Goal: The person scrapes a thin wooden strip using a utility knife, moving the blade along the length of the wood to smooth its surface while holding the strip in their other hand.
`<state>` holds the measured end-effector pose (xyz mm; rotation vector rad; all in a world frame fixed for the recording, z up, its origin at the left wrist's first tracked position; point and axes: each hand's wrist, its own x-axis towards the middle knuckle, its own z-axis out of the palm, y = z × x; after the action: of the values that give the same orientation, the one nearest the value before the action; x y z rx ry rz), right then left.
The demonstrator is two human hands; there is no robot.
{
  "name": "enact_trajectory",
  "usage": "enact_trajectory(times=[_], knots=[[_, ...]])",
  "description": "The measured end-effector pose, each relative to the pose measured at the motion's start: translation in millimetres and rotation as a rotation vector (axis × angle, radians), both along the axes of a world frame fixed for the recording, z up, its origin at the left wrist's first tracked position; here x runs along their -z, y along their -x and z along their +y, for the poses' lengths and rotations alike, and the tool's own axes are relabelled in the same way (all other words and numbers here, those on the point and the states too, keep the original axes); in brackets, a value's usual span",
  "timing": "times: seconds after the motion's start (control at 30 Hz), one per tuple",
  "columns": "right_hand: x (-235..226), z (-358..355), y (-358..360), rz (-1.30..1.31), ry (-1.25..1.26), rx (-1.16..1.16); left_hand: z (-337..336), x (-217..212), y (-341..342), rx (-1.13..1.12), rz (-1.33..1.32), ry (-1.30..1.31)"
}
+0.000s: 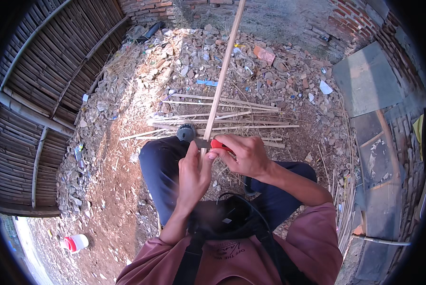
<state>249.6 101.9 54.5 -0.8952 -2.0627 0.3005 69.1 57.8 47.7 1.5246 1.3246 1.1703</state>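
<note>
Down by the knees, left hand (194, 173) grips a long bamboo strip (224, 66); right hand (246, 154) clenches a red-handled knife (212, 144) against it.

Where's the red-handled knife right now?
In the head view, the red-handled knife is at centre, gripped in the right hand, its blade against the long bamboo strip that the left hand holds.
</note>
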Motion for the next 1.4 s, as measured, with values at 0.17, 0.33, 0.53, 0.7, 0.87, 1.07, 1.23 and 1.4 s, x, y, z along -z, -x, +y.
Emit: enact_trajectory(times=[0.17,0.33,0.53,0.7,0.87,1.07,1.23,1.4], knots=[[3.7,0.5,1.6,-0.013,-0.026,0.031,0.0,-3.0,-1.2,-0.012,0.012,0.003],[0.7,-1.0,2.3,-0.03,-0.018,0.044,2.9,-10.8,-2.9,-0.036,0.112,-0.035],[0.7,-1.6,3.6,-0.053,-0.053,0.079,2.9,-8.0,-2.7,-0.042,0.11,-0.033],[-1.5,-1.0,2.1,-0.107,-0.067,0.091,5.8,-13.8,-6.6,-0.063,0.136,-0.097],[-2.5,1.3,3.9,-0.025,-0.091,0.127,5.0,0.4,-11.3,-0.106,0.149,-0.077],[-12.5,13.0,-6.9,0.005,-0.078,0.077,5.7,-15.9,-7.9,-0.112,0.169,-0.069],[-10.7,16.9,-16.1,-0.012,-0.046,0.035,5.1,-17.0,-4.9,-0.103,0.19,-0.035],[-8.9,19.4,-18.8,-0.03,-0.04,-0.019,4.9,-14.7,-9.8,-0.093,0.111,-0.047]])
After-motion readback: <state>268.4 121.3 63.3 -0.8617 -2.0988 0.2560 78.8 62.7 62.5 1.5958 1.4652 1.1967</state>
